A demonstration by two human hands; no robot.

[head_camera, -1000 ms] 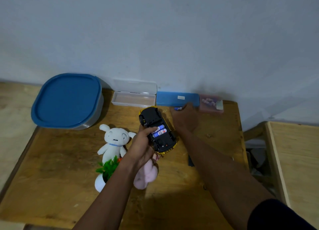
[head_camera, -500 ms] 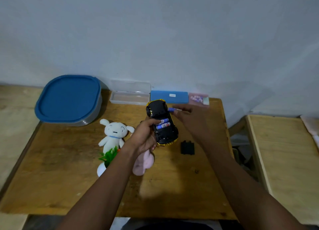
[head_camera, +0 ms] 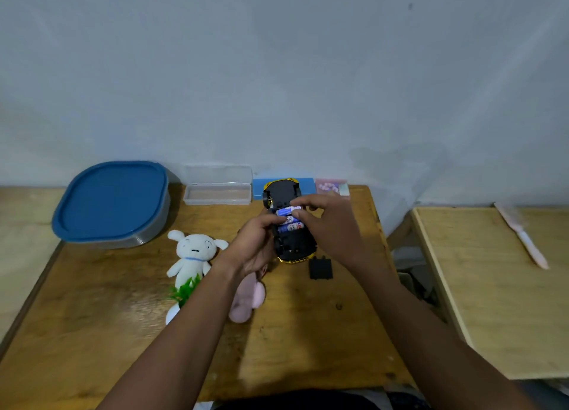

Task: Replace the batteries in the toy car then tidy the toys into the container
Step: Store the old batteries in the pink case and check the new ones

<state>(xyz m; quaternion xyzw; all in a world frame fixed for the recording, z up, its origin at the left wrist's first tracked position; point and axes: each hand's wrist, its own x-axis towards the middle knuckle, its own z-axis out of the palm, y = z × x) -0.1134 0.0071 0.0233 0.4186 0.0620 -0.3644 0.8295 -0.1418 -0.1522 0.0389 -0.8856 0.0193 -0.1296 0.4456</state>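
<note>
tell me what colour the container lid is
The container lid is blue; the head view shows it best.

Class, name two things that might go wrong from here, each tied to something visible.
1. The right hand pinches a blue-and-white battery at the compartment of the upturned black-and-yellow toy car, which only the left hand grips; the battery might spring out or the car slip.
2. The black plastic battery cover lies loose on the wooden table near the right forearm, which might knock it away.

Toy car (head_camera: 294, 244) belly-up, black underside, yellow body, bay open, blue-white batteries (head_camera: 291, 226) inside; mid table (head_camera: 107, 332), toward far edge. Black battery cover (head_camera: 320, 268) flat just beside it. Blue-lidded container (head_camera: 110, 203): far-left corner.
</note>
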